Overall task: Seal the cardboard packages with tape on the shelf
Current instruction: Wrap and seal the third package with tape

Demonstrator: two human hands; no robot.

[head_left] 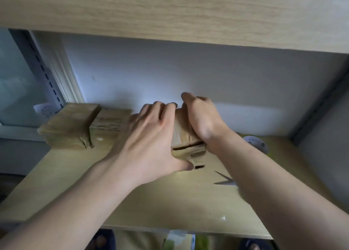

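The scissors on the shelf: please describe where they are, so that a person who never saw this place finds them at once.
Look at the wooden shelf at its right side. The scissors lie there, half hidden under the right forearm. Only two open metal blades show, unlike the brown taped packages.

Tape-wrapped brown cardboard package (186, 136) mid-shelf; two more packages (69, 129) (109, 123) stacked at left

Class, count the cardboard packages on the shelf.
3: one between both hands, one at the far left, one just right of it. Hands may hide others.
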